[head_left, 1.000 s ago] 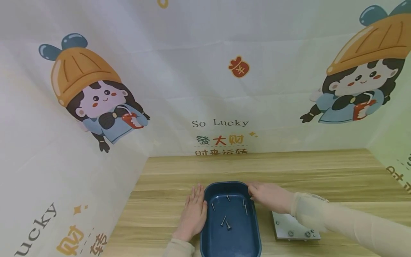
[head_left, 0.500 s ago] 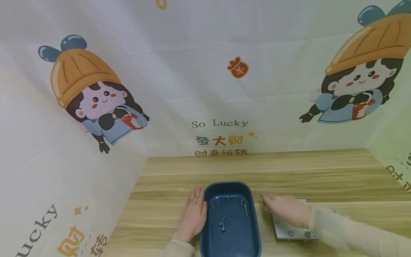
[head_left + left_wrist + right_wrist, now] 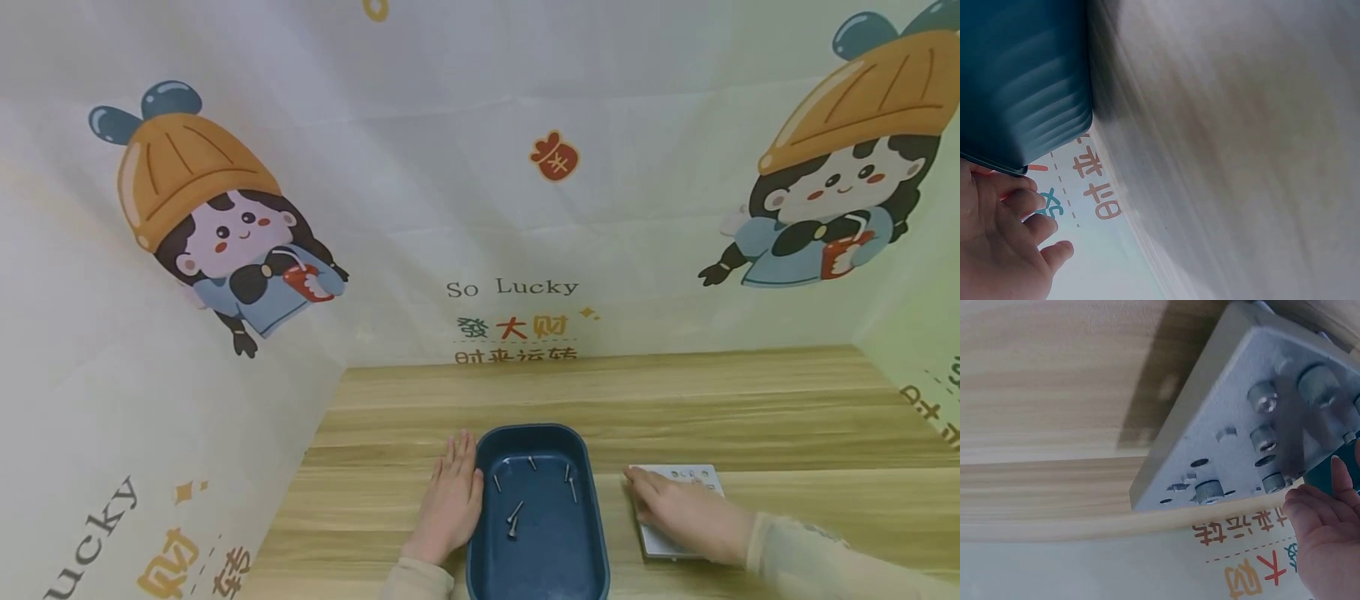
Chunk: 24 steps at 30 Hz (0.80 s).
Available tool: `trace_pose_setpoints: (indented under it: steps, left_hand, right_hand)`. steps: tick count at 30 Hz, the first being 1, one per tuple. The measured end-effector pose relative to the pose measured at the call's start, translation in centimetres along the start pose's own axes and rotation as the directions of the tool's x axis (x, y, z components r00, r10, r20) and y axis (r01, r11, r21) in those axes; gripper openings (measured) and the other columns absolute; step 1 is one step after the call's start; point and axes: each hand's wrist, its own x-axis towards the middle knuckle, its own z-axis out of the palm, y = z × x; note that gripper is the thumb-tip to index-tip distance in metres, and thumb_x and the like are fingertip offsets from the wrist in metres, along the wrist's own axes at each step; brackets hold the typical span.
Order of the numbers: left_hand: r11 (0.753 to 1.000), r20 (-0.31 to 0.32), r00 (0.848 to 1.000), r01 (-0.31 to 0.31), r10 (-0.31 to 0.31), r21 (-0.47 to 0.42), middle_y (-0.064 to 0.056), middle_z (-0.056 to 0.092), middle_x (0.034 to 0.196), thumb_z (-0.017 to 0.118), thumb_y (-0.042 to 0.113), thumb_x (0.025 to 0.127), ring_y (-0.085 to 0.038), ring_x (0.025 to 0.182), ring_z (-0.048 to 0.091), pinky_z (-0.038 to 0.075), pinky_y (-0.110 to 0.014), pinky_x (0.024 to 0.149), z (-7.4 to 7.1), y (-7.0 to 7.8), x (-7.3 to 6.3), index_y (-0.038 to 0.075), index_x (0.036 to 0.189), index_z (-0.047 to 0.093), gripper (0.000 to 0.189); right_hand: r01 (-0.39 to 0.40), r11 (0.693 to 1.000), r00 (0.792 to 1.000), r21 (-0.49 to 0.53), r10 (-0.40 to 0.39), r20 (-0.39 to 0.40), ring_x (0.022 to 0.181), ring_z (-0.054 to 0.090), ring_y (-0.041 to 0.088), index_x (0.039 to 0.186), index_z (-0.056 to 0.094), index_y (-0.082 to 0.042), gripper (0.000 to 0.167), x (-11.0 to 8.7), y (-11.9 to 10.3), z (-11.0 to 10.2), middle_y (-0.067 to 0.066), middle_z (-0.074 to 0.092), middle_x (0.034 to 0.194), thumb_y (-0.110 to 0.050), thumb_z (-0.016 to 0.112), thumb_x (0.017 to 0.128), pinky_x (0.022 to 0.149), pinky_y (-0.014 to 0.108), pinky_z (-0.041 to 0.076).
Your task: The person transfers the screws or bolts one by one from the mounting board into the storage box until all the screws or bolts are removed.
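Note:
A dark blue tray (image 3: 542, 554) lies on the table with several loose screws (image 3: 514, 521) on its floor. My left hand (image 3: 448, 504) rests along the tray's left side, fingers extended; the left wrist view has its fingertips by the rim. To the right is a silver metal plate (image 3: 663, 542) with holes and bolts. Over that plate is my right hand (image 3: 686, 512), fingertips near its far left corner. In the right wrist view the fingers look relaxed beside the plate's bolt heads (image 3: 1210, 490), and nothing shows in their hold.
The wood-grain table (image 3: 420, 396) ends at a white printed cloth (image 3: 420, 183) behind. More cloth hangs at the left and right sides. A strip of table separates the tray from the metal plate.
My right hand has left the tray's far right rim and moved right, over the metal plate. The two nearer screws have shifted left in the tray. The left hand stays put.

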Motion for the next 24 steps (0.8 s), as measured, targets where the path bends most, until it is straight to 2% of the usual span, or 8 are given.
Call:
trace_pose_setpoints:
  steps: [2,8,14,24]
  left_hand:
    - [1.000,0.000,1.000,-0.001,0.001,0.003,-0.023,0.029,0.158,0.040,0.016,0.104,-0.044,0.147,0.024,0.024,-0.061,0.117,0.0,0.0,0.0,-0.008,0.150,0.032,0.052]
    - [1.000,-0.005,1.000,-0.005,0.005,-0.004,-0.024,0.030,0.158,0.040,0.015,0.104,-0.045,0.147,0.024,0.024,-0.061,0.117,0.0,0.0,-0.1,-0.008,0.150,0.032,0.052]
    - [1.000,-0.003,1.000,0.005,-0.005,-0.013,-0.023,0.029,0.159,0.040,0.016,0.105,-0.043,0.148,0.023,0.023,-0.061,0.117,-0.2,0.1,0.0,-0.007,0.150,0.032,0.052]
    - [1.000,-0.001,1.000,0.004,-0.004,-0.017,-0.023,0.029,0.159,0.039,0.016,0.105,-0.043,0.148,0.022,0.023,-0.062,0.117,-0.3,0.2,0.1,-0.007,0.150,0.032,0.051]
  right_hand:
    - [-0.006,1.000,1.000,-0.011,0.006,-0.010,0.113,0.064,0.038,0.132,0.050,0.014,0.052,-0.2,-0.1,0.2,0.028,0.060,0.129,-0.017,0.066,0.093,0.088,0.046,0.056]
    - [0.017,0.998,0.998,-0.055,-0.020,-0.067,0.111,0.065,0.034,0.131,0.052,0.010,0.049,-0.8,-0.1,0.8,0.024,0.062,0.129,-0.016,0.067,0.092,0.083,0.045,0.058]
    - [0.061,0.995,0.986,-0.085,-0.073,-0.148,0.107,0.068,0.033,0.129,0.052,0.010,0.049,-1.1,0.1,1.2,0.022,0.068,0.119,-0.017,0.069,0.091,0.080,0.043,0.059]
    - [0.049,0.998,0.991,-0.048,-0.054,-0.123,0.112,0.065,0.035,0.130,0.049,0.013,0.047,-1.2,0.0,1.3,0.023,0.066,0.120,-0.013,0.065,0.093,0.088,0.044,0.057]
